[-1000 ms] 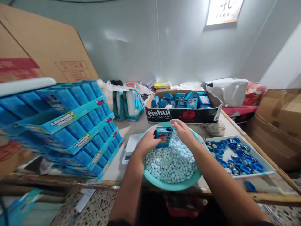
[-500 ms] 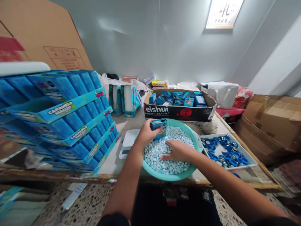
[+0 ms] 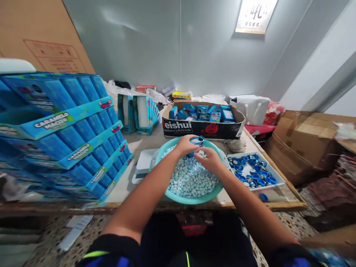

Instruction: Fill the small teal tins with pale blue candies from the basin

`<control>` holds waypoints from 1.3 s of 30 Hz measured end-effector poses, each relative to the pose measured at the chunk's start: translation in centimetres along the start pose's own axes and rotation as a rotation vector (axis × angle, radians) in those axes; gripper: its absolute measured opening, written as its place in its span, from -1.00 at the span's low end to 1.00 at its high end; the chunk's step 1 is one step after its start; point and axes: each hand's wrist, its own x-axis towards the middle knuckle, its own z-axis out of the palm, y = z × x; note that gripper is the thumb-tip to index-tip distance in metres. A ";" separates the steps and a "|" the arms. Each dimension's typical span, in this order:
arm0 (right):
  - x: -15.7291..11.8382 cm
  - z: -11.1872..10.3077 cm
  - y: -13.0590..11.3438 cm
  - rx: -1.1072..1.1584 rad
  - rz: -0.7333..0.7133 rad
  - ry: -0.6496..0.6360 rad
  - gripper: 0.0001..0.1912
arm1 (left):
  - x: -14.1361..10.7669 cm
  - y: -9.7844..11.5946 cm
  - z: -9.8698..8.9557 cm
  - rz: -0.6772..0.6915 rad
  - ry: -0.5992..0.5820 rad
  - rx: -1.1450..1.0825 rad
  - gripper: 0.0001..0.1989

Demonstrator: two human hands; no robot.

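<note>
A teal basin (image 3: 189,200) full of small pale-blue and white candies (image 3: 189,180) sits at the table's front edge. Over its far side my left hand (image 3: 187,145) grips a small blue box (image 3: 198,141), tilted, with a round dark opening showing on its top. Close beside the box, my right hand (image 3: 210,158) is cupped around a few candies (image 3: 202,153). The box's lower part is partly hidden by my fingers.
Stacked blue display trays (image 3: 83,148) fill the left. A white scale (image 3: 144,163) stands left of the basin. Behind is a black carton (image 3: 178,127) of blue boxes. A white tray (image 3: 274,187) of blue caps lies to the right.
My right hand has risen out of the candies to the box and now holds some. My left hand has moved the box right and tilted it. The view has shifted.
</note>
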 end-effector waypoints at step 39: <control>6.7 0.5 -0.1 0.635 0.019 0.329 -0.90 | -1.4 0.1 -3.3 0.103 -0.340 0.106 -0.72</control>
